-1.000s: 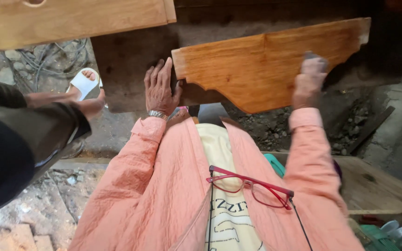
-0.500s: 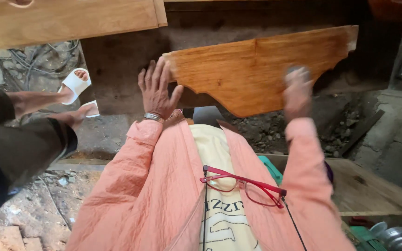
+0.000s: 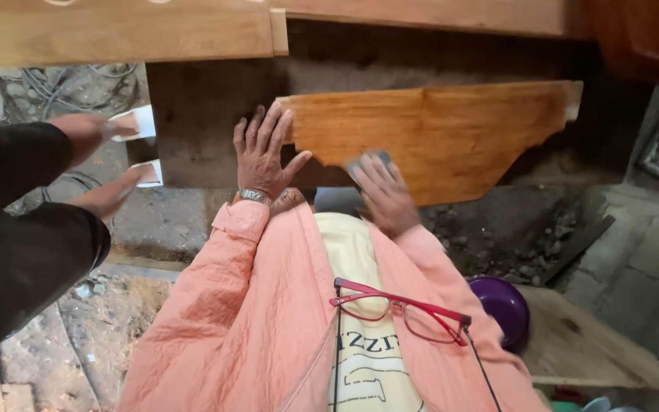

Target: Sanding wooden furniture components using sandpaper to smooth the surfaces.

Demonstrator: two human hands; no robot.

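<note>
On top of a dark worn bench sits the shaped wooden board [image 3: 451,137], orange-brown finish, notched ends, lower edge cut at angles, lying flat w/ long side across the view. Left hand [image 3: 262,152] is spread flat, fingers apart, pressing on the board's left end to pin it. Right hand [image 3: 383,194] is closed over a small grey sanding pad [image 3: 368,162] (blurred, so can't tell what kind exactly) and has it pressed on the board's lower-left face. Step looks like mid-sanding, surface pass near the left end. Next stroke prob calls for steady downward hold from left hand while pad runs along the grain toward the right end. Red glasses [image 3: 402,309] hang at the person's chest, over a pink jacket. Purple bowl [image 3: 503,305] sits lower right. At left, another person's hands [image 3: 101,164] in dark sleeves hold pale sheets, well apart from the board.
</note>
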